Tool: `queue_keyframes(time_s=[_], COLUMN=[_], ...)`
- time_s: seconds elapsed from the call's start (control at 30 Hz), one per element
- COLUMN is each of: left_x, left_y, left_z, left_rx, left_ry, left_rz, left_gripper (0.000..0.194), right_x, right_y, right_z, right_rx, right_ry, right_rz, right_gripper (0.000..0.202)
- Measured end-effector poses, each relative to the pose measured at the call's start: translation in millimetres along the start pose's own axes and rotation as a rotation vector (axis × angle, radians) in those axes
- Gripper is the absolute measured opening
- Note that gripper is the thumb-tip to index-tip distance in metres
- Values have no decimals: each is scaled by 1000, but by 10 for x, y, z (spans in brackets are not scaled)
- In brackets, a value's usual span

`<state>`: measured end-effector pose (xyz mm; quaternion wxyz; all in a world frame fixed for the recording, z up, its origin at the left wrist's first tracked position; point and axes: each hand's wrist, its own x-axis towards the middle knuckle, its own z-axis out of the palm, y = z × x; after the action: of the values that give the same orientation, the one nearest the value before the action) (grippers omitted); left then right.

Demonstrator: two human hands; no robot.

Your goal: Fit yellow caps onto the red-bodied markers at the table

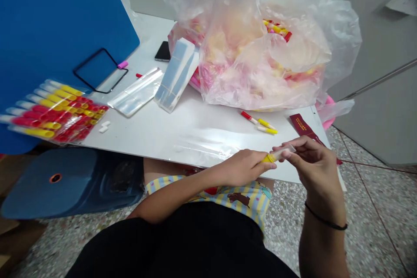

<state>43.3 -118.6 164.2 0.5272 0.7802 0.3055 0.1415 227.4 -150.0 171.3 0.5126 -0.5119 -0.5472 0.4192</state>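
Observation:
Both hands are on a small yellow tube with a translucent white end, just over the table's front edge. My left hand is closed around the yellow part. My right hand pinches the translucent end between thumb and fingers. What the tube is for does not show. Beyond the hands lie a red-and-white tube and two yellow-and-white tubes. A clear plastic sleeve rests flat on the table to the left of my left hand.
Large translucent bags of coloured tubes fill the back of the white table. Stacks of clear sleeves, a phone, a filled pack of red and yellow tubes and dark red cards lie around. A blue stool stands left.

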Motion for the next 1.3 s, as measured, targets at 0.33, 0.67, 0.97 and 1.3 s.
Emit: queue_keyframes(time_s=[0.33,0.67,0.97,1.3], left_x=[148,186,163,250], left_y=[-25,-182,-148,-279], left_z=[220,68,161,371], left_rx=[486,-912,-303,659], left_ry=[161,-765,-228,97], left_rz=[-89,43,31,-197], left_gripper=[29,49,40,23], right_x=[73,137,160,297], right_y=[233,37,30,321], right_z=[277,217,225,476], right_rx=[-45,847,800,939], right_ry=[329,-301,44,535], right_rz=[-21,-79,115,112], right_gripper=[25,38,42,34])
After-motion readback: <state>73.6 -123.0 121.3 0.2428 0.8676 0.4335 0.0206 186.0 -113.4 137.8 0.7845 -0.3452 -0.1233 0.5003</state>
